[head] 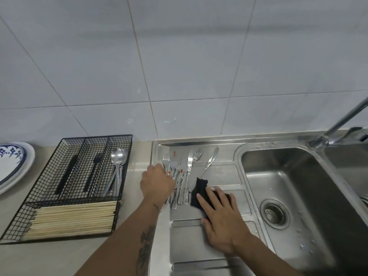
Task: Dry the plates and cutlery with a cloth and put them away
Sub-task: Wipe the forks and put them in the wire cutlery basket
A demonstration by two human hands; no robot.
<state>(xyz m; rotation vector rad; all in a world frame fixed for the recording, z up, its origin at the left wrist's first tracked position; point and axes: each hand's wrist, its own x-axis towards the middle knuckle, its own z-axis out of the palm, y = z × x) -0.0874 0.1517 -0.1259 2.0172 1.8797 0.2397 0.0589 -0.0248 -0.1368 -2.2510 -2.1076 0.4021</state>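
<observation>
Cutlery point(180, 174) lies in a loose bunch on the steel drainboard point(199, 242), forks and a table knife side by side with handles toward the person, and one more piece, probably a small spoon or knife, angled apart to their right. The left hand point(156, 181) has reached in over the fork handles; its fingers curl down among them, though from here I cannot tell whether it has actually pinched one. The right hand point(221, 218) lies flat with fingers spread, pressing a black cloth point(201, 189) onto the drainboard just beside the knife.

This looks like the cutlery stage, at the picking-up point: one piece needs lifting clear of the bunch, then the cloth brought up to wipe it. After that it belongs in the black wire caddy point(65, 188) on the counter to the left, where spoons point(117, 156) already sit in the right-hand slot, dark-handled pieces fill two others, and pale chopsticks point(73, 218) fill the front section. Blue-patterned plates point(14, 166) are stacked at the far left edge.

No brand, label or writing is readable anywhere; some forks carry small red marks, too small to make out.
</observation>
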